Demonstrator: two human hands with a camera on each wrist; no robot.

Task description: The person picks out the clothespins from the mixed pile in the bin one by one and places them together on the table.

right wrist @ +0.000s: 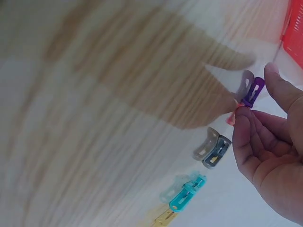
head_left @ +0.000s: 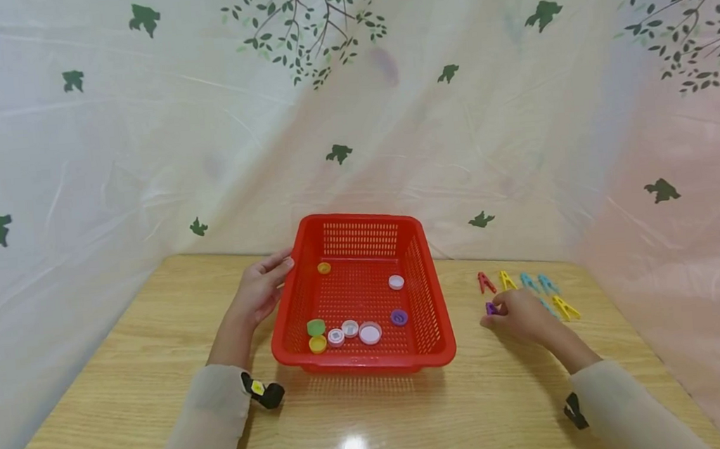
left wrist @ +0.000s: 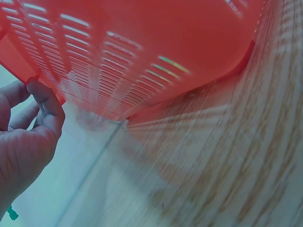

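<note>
A red plastic basket [head_left: 371, 364] with slotted walls stands on the wooden table. My left hand [head_left: 258, 289] holds its left rim, and in the left wrist view the fingers [left wrist: 47, 101] bend at the rim's edge. Inside the basket lie several round caps, among them a green cap [head_left: 316, 327], a purple cap [head_left: 399, 317] and a white cap [head_left: 395, 282]. To the basket's right, my right hand [head_left: 522, 316] has thumb and index finger around a purple clothespin [right wrist: 253, 92], low over the table. The hand hides part of the clothespins beyond it.
Around the right hand lie several clothespins: a red clothespin [head_left: 486, 282], a yellow clothespin [head_left: 565, 308], a light blue clothespin [head_left: 548, 284] and, in the right wrist view, a dark grey clothespin [right wrist: 217, 152]. A patterned cloth [head_left: 255, 183] hangs behind the table [head_left: 153, 339].
</note>
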